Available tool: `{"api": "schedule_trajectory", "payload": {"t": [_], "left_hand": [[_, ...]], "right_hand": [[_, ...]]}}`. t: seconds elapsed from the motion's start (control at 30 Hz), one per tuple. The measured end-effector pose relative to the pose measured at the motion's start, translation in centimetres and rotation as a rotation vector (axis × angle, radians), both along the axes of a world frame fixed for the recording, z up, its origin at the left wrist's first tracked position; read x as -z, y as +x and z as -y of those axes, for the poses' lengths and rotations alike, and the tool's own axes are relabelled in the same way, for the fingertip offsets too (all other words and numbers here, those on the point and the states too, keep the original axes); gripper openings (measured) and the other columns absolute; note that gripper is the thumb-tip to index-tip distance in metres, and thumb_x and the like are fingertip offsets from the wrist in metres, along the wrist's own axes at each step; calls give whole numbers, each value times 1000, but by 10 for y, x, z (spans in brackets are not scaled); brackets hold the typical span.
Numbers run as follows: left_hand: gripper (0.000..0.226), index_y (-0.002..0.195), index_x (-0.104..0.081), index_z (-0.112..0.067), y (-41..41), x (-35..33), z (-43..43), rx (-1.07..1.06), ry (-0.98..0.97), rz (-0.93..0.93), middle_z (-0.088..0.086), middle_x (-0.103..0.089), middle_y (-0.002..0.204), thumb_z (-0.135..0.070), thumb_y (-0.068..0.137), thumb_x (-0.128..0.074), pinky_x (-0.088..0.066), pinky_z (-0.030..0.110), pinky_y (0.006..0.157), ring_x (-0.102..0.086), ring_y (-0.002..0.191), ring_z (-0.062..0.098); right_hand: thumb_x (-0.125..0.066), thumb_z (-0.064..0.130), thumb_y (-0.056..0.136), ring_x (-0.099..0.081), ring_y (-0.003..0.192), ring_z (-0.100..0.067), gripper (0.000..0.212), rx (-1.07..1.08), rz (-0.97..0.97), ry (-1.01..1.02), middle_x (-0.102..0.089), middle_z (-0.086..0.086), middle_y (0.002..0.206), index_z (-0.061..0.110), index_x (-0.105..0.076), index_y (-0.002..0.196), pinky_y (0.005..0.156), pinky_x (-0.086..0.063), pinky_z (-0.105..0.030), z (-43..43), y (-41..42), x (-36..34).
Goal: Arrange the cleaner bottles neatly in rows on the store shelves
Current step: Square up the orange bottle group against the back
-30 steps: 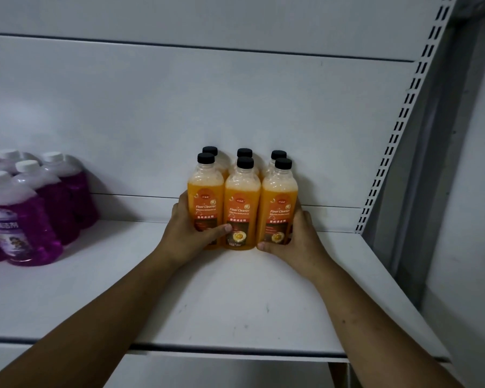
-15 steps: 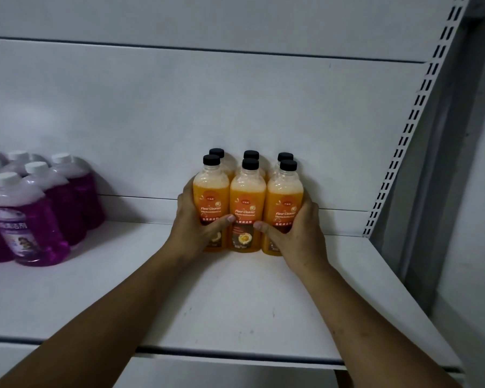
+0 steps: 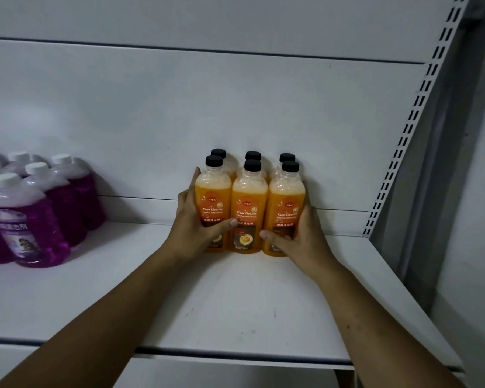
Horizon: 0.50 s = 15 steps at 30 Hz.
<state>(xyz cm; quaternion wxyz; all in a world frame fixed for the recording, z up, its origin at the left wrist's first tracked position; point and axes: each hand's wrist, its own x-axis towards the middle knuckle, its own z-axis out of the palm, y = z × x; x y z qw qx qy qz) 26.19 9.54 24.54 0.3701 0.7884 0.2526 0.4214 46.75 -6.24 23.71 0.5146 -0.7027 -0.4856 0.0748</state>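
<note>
Left hand, right hand gripping 6 orange bottles, white shelf

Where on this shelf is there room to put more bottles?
The biggest bare patch of shelf lies between the purple bottles and the orange bottles. A narrower strip runs from them to the slotted post. The front is bare too, under both arms. Crowded: the far left, and the orange bottles, gripped by the left hand and right hand.

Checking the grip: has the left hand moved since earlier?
Yes, upward along the orange floor cleaner bottles: the left hand now reaches above the white back panel's horizontal seam, earlier level with it.
</note>
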Motion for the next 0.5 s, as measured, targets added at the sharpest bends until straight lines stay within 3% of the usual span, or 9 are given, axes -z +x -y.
{"api": "schedule_trajectory", "payload": {"t": [0.13,0.23,0.33,0.5], "left_hand": [[135,164,-2,-50,1,-1,7,-40,-27,16,-2,-35,148,-64,62,-90,-45,52,116,-46,138,19],[129,161,-4,-57,2,2,3,-1,-65,39,-2,-38,151,-71,63,-88,-46,58,114,-48,142,22],[128,160,-6,-60,6,3,-1,62,-95,76,0,-44,156,-65,66,-92,-47,61,112,-51,143,23],[131,158,-6,-63,7,4,-1,70,-107,98,-1,-46,157,-64,62,-95,-48,59,113,-51,143,22]], "right_hand": [[-87,77,59,-48,141,-20,129,-34,-46,41,-44,7,151,48,-12,160,106,-53,-56,-2,2,1],[-87,75,62,-49,140,-19,116,-53,-84,56,-47,7,149,58,-18,153,107,-52,-56,-2,5,2],[-85,78,61,-50,139,-18,102,-61,-113,57,-48,8,149,71,-21,140,108,-52,-56,0,6,1],[-86,76,60,-51,138,-15,111,-86,-120,58,-49,8,149,58,-23,150,108,-52,-54,0,7,0]]}}
